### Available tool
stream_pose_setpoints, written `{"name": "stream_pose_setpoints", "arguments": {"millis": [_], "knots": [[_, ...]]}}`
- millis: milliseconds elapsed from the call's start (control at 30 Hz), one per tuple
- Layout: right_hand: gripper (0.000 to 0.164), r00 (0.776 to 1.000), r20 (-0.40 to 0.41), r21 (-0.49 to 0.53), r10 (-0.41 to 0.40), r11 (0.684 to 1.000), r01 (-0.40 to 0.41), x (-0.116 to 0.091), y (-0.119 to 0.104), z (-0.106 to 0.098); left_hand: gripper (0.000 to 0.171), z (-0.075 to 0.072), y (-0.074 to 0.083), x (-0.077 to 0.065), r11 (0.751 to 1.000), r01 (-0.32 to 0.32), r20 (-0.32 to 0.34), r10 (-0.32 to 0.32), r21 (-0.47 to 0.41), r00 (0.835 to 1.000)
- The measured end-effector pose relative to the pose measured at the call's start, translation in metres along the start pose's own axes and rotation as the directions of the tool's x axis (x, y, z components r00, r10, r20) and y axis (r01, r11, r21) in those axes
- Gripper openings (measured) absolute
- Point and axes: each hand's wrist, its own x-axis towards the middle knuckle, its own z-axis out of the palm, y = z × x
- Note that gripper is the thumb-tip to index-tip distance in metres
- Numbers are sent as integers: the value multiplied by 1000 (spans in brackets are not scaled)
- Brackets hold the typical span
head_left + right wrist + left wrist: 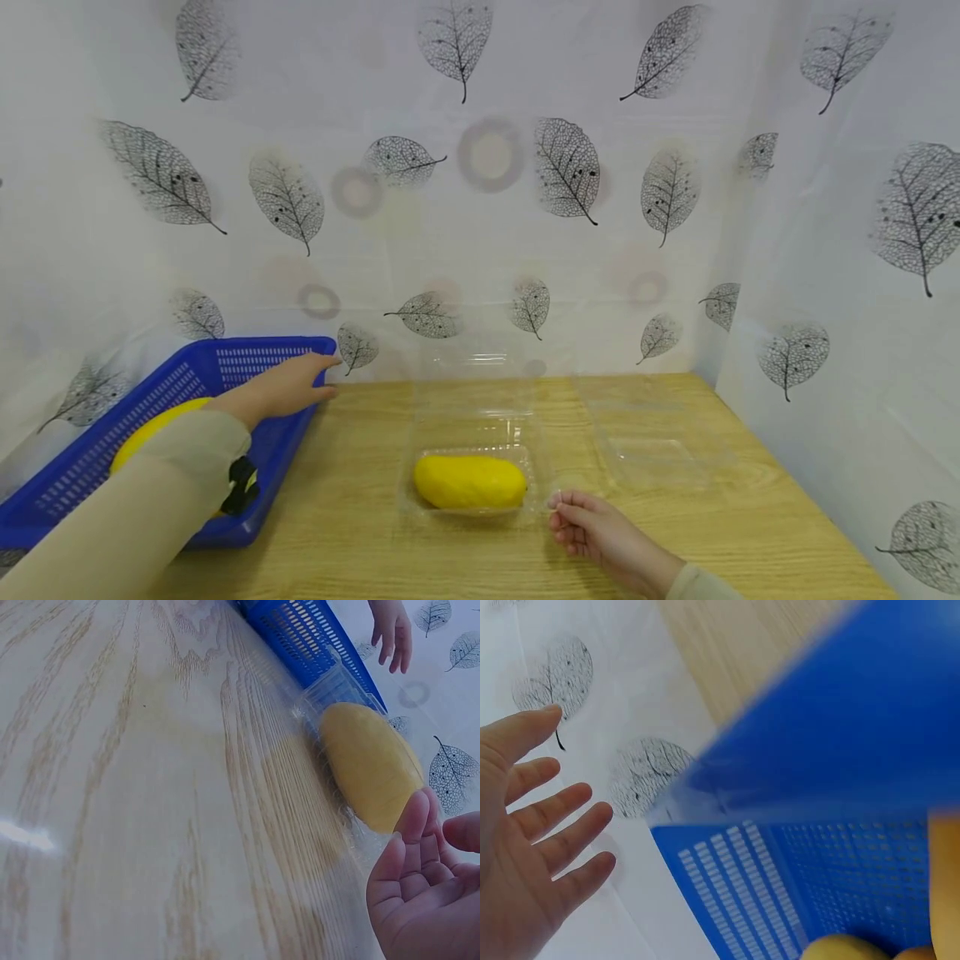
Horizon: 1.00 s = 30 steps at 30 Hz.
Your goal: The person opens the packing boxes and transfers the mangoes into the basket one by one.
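My left hand reaches over the blue plastic basket, its fingers spread apart near the far right corner; in the left wrist view this hand holds nothing. A large yellow rounded thing in the basket is partly covered by my left sleeve. A yellow mango lies lengthwise in a clear plastic container whose lid stands raised behind it. My right hand is at the container's near right corner, fingers loosely curled, thumb close to them. In the right wrist view its fingertips overlap the mango's near end.
A second clear plastic container sits open on the wooden table, to the right. Beside my left cuff in the basket is a dark patterned thing. White sheeting with leaf prints stands behind and on both sides.
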Motion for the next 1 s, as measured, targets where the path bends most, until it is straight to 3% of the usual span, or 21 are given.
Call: {"name": "stream_pose_setpoints", "arguments": {"millis": [433,800,1000], "knots": [[28,1000,1,1,2,1000,-2,-1,-1,0,53,5,21,12,998,-19,80,24,-65,997],[30,1000,21,9,1,1000,-1,0,0,-2,52,15,42,22,997,-40,120,48,-70,992],[29,1000,9,9,3,1000,-3,1,1,-2,51,17,53,23,994,-101,113,105,-43,988]]}}
